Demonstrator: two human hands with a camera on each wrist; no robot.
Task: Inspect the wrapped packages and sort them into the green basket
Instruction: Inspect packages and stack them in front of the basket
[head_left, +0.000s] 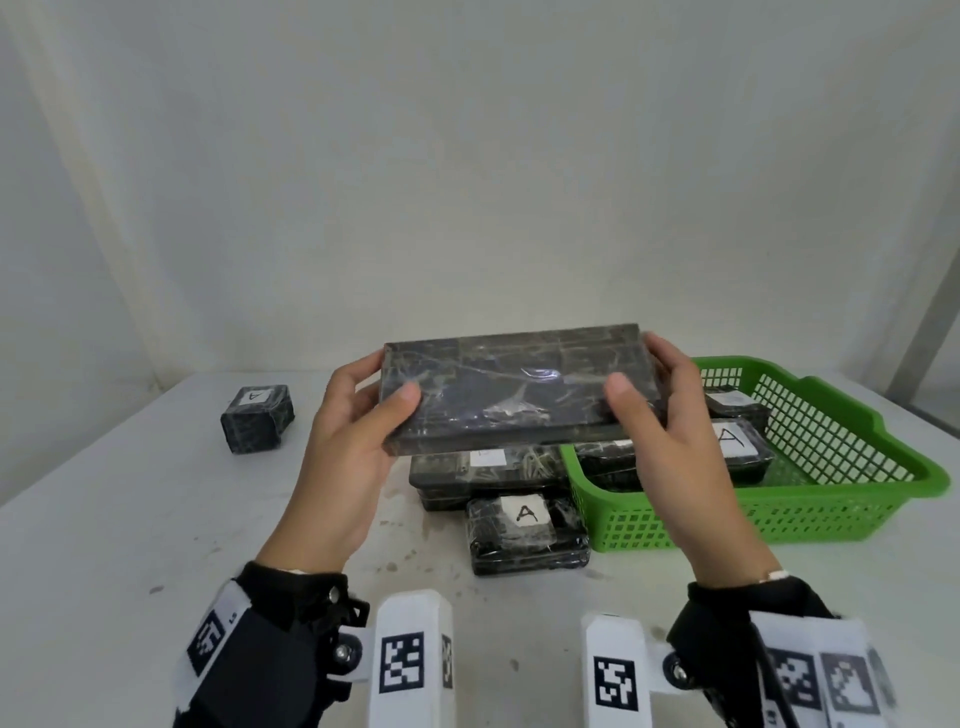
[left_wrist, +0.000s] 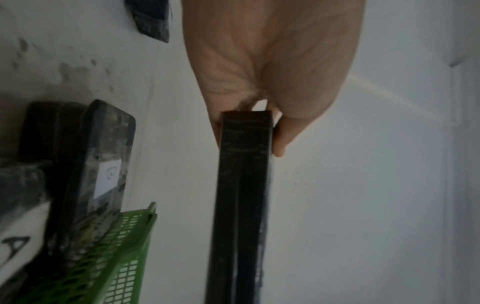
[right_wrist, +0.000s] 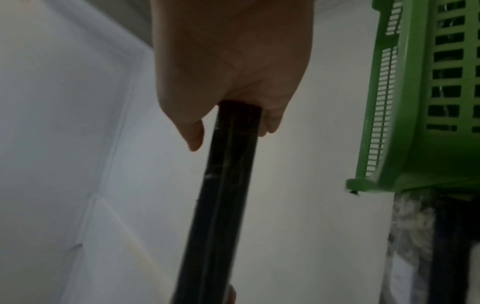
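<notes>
Held package: a flat black wrapped package (head_left: 514, 387) is up in the air above the table (head_left: 130, 519), level, its broad face toward the head camera, no label showing on that face
Left hand: the left hand (head_left: 345, 441) grips the package's left end, thumb (head_left: 402, 400) on the near face and the other fingers curled behind the edge; the left wrist view shows the thin edge (left_wrist: 244, 185) pinched the same way
Right hand: the right hand (head_left: 670, 431) clamps the right end, thumb (head_left: 626, 397) in front, fingers wrapped round the back
Green basket: the green basket (head_left: 852, 493) sits on the table to the right, below the held package; inside lie wrapped packages, one with a white label marked A (head_left: 732, 439)
Stack on table: a large wrapped package (head_left: 483, 473) lies just left of the basket, right under the held one
Small labelled package: a package marked A (head_left: 527, 530) lies in front of that stack, beside the basket's near left corner
Far block: a small wrapped block (head_left: 257, 418) with an A label stands well apart on the left
</notes>
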